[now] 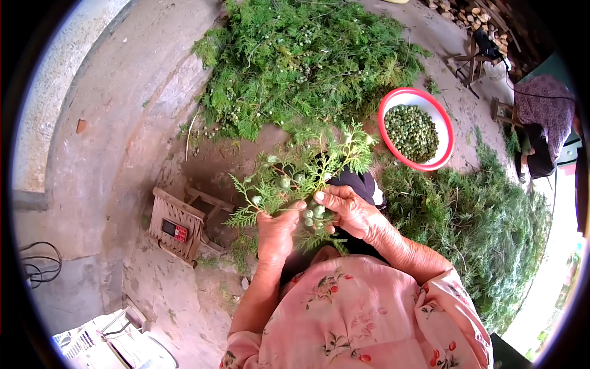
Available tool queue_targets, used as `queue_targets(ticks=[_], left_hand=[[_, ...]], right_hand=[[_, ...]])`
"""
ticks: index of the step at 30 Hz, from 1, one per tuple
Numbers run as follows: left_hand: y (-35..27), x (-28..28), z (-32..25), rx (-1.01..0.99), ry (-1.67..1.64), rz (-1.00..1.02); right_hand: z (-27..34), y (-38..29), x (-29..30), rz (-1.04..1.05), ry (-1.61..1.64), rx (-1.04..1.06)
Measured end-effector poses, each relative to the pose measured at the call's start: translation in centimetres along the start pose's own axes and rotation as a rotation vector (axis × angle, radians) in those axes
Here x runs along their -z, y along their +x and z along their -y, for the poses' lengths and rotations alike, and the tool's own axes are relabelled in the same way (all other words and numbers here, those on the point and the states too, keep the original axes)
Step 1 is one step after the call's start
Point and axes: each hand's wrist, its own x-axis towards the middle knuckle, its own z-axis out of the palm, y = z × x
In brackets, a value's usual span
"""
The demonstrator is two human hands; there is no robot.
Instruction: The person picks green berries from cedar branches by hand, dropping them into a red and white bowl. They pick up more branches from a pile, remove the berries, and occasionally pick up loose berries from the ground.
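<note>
Between my two hands is a green conifer sprig (295, 177) with scale-like leaves and round pale-green cones (315, 213). My left hand (279, 230) grips its lower left part between thumb and fingers. My right hand (352, 214) pinches the sprig near its middle, thumb and forefinger just above the cluster of cones; some of its fingers are hidden. Beyond the sprig lies a large heap of cut conifer branches (304, 69). To the right of that heap stands a white basin with a red rim (385, 133), partly filled with loose green cones (410, 133).
A second branch heap (470, 230) lies at my right. On my left a small folding stool (159, 207) bears a red keypad phone (179, 233). Another person (544, 115) sits at the far right, near a wooden stool (502, 113). Firewood (474, 18) is piled at the top right.
</note>
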Motion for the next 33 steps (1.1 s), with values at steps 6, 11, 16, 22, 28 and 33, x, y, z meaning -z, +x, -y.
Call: queue_targets(ticks=[6,11,16,22,28,33], left_hand=[[-0.3,-0.4,1.1,-0.174,0.146,0.035],[0.2,-0.3,1.5,-0.189,0.254,0.019],[-0.1,-0.8,1.0,-0.192,0.441,0.072],[-0.4,-1.4,-0.2,-0.006,0.207,0.118],[-0.8,-2.3,-1.1,0.1,-0.002,0.098],[-1.0,-2.6,-0.6,0.161,0.01,0.008]], right_hand=[[1.3,-0.7,-1.4,0.026,-0.366,0.079],[1.1,0.1,-0.1,0.044,-0.54,0.014],[2.0,-0.4,0.4,0.116,-0.739,-0.001],[0.8,0.2,1.7,0.24,-0.52,-0.046],[1.3,-0.2,2.4,0.295,-0.386,-0.11],[0.8,-0.9,2.4,0.317,-0.159,-0.213]])
